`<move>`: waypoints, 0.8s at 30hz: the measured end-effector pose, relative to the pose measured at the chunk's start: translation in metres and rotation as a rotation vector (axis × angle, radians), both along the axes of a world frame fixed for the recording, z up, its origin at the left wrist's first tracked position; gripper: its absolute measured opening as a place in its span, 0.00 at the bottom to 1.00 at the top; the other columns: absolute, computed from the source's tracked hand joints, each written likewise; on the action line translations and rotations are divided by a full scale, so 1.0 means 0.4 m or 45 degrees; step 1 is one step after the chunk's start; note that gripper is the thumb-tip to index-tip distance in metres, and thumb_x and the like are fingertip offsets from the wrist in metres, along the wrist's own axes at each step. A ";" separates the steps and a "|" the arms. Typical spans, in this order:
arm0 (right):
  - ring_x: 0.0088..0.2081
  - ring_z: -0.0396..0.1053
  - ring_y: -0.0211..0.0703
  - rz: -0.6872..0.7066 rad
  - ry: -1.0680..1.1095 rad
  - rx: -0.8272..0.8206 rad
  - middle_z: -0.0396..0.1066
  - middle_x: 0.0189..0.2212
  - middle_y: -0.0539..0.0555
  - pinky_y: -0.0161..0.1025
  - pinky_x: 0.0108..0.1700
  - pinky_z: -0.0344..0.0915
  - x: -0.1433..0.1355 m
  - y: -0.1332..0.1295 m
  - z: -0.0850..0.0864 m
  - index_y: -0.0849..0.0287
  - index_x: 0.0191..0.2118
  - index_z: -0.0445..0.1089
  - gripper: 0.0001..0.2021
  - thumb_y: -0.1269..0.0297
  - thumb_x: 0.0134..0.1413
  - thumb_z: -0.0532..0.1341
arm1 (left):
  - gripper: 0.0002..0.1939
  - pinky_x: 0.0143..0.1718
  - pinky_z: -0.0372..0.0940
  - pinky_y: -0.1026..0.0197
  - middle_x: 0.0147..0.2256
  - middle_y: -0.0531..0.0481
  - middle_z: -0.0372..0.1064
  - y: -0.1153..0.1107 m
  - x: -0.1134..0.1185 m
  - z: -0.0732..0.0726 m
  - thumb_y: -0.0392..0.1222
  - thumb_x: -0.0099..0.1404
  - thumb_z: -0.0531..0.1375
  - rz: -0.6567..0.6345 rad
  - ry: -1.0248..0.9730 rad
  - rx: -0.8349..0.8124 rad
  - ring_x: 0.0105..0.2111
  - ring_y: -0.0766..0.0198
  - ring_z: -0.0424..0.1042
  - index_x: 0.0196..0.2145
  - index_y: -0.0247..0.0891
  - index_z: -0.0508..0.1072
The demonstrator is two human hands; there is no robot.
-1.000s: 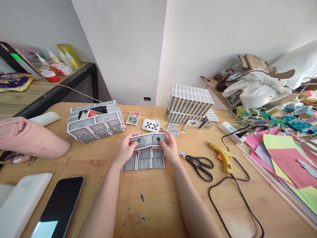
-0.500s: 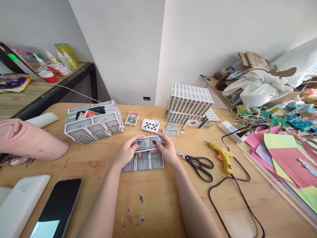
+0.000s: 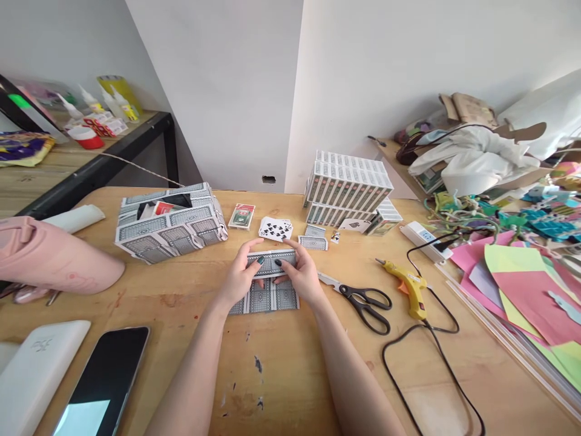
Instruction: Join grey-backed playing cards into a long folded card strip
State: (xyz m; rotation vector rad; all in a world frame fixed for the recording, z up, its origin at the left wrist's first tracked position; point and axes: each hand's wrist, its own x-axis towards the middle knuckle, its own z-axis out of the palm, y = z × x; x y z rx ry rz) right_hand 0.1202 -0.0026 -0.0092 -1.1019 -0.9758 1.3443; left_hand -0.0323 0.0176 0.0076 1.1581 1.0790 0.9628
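Both hands hold one grey patterned card strip (image 3: pixel 271 264) by its two ends, thumbs on top. My left hand (image 3: pixel 238 275) grips its left end and my right hand (image 3: pixel 303 274) its right end. Beneath them a joined panel of grey-backed cards (image 3: pixel 261 298) lies on the table, partly hidden by the strip and fingers. Beyond the fingers is a face-up pile of spade cards (image 3: pixel 275 229), with a green and red card box (image 3: pixel 241 216) to its left. Folded grey cards (image 3: pixel 313 243) lie just right of the pile.
Black-handled scissors (image 3: pixel 365 303) and a yellow glue gun (image 3: pixel 411 287) with its cord lie at right. Stacked card boxes (image 3: pixel 347 188) stand behind. At left are a card-covered box (image 3: pixel 172 224), a pink tumbler (image 3: pixel 59 257), a phone (image 3: pixel 106 375) and a white power bank (image 3: pixel 40 369).
My left hand has shifted slightly right and its thumb has slid inward along the strip. My right thumb has also moved a little to the left.
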 end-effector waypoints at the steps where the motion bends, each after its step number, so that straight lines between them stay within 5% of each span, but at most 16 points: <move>1: 0.26 0.68 0.39 -0.026 0.012 -0.004 0.65 0.29 0.47 0.38 0.23 0.72 -0.001 0.000 0.003 0.52 0.49 0.61 0.25 0.58 0.43 0.64 | 0.26 0.16 0.65 0.65 0.38 0.47 0.64 0.000 0.001 -0.001 0.40 0.54 0.60 0.021 0.024 0.017 0.21 0.69 0.65 0.52 0.44 0.65; 9: 0.24 0.68 0.39 -0.160 -0.012 -0.054 0.66 0.24 0.47 0.37 0.20 0.70 -0.003 0.007 -0.007 0.58 0.33 0.63 0.14 0.59 0.40 0.65 | 0.17 0.16 0.65 0.66 0.40 0.47 0.65 0.004 0.005 -0.007 0.44 0.53 0.62 0.029 0.111 0.065 0.22 0.68 0.67 0.42 0.40 0.69; 24: 0.24 0.68 0.40 -0.171 -0.020 -0.104 0.64 0.26 0.46 0.35 0.17 0.66 -0.011 -0.002 -0.033 0.56 0.34 0.59 0.14 0.63 0.40 0.63 | 0.16 0.14 0.63 0.64 0.27 0.53 0.65 -0.006 0.005 -0.027 0.47 0.51 0.63 0.032 0.047 0.010 0.17 0.68 0.65 0.36 0.37 0.68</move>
